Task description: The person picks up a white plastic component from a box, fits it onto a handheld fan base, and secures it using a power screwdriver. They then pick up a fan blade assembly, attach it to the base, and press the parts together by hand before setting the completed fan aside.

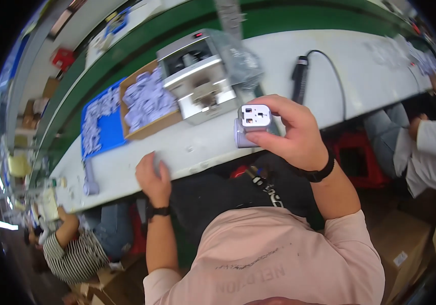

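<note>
White socket adapter (256, 121) sits pinched in the right hand (299, 133), left of its palm, the half-open, empty left hand (153, 179) farther off.

We've got a decent lane along our side of the tabletop (197, 155), but straight back the silver machine (196, 76) and cardboard box (156, 128) block us, plus that corded black tool (300, 79) rightward.
</note>
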{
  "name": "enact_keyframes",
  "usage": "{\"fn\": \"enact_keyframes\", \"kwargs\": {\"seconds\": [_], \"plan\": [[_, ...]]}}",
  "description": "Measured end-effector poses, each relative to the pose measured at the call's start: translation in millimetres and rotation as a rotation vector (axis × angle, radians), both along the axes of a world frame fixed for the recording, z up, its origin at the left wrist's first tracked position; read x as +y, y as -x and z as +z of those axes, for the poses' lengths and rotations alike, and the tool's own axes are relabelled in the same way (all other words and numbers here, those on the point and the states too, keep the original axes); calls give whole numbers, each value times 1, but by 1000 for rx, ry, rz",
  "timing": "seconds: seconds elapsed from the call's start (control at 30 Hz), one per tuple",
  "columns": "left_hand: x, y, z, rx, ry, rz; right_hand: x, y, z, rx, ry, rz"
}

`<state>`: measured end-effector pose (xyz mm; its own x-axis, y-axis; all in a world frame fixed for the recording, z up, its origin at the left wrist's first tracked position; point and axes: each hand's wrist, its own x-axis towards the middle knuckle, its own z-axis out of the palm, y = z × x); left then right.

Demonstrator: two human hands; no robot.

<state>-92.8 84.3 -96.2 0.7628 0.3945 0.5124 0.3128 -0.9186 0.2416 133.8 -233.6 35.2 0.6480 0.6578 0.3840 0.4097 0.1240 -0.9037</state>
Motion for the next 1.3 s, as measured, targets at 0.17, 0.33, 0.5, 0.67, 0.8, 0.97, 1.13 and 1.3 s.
{"fn": "enact_keyframes", "kwargs": {"seconds": [0.17, 0.33, 0.5, 0.67, 0.8, 0.97, 1.13, 1.3], "plan": [[3, 3, 2, -26, 29, 16, 53, 8, -41, 112, 44, 58], [3, 7, 9, -23, 39, 25, 63, 9, -54, 133, 99, 70], [7, 3, 33, -203, 534, 59, 59, 5, -72, 228, 42, 77], [38, -43, 85, -195, 406, -65, 52, 13, -96, 190, 34, 32], [74, -89, 111, 48, 367, -165, 59, 20, -113, 245, 32, -14], [95, -153, 103, 408, 116, -199, 60, 23, -109, 72, 18, -40], [112, -162, 81, 501, 156, -244, 59, 22, -107, 68, 44, -53], [85, -155, 98, 232, 400, -207, 58, 15, -113, 12, 44, -84]]}}
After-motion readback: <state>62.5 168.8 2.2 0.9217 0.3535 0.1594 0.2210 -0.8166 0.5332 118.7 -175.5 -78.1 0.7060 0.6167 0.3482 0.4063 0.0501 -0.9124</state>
